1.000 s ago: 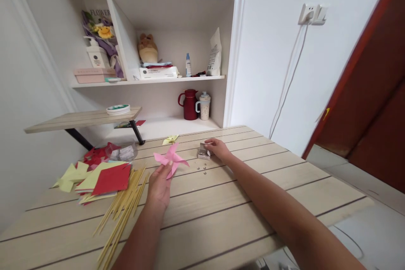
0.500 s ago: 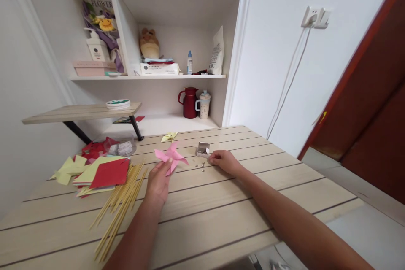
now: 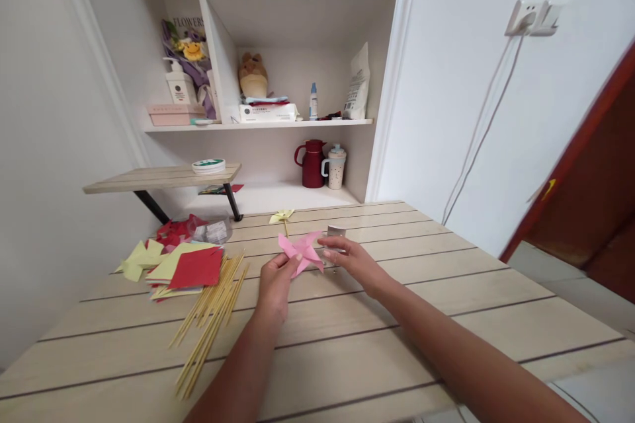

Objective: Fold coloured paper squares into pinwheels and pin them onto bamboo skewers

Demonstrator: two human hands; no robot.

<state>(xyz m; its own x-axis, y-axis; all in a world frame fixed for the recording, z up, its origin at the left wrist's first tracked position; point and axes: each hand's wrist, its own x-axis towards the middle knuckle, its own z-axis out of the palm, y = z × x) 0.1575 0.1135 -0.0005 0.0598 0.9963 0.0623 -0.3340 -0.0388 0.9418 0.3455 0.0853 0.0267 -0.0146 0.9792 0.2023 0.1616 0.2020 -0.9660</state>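
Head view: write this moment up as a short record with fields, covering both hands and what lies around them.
left: left hand pinches the pink paper pinwheel just above the table
right: right hand at the pinwheel's right edge; whether it grips anything cannot be told
behind right hand: small box
left of the hands: bamboo sticks beside coloured paper sheets
farther back: yellow pinwheel

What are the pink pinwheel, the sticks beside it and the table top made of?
Pinwheel: thin matte paper, going by its sharp folded points. Sticks: pale, slim and straight, likely bamboo or wood. Table: wood-look planks with visible grain, possibly laminate.
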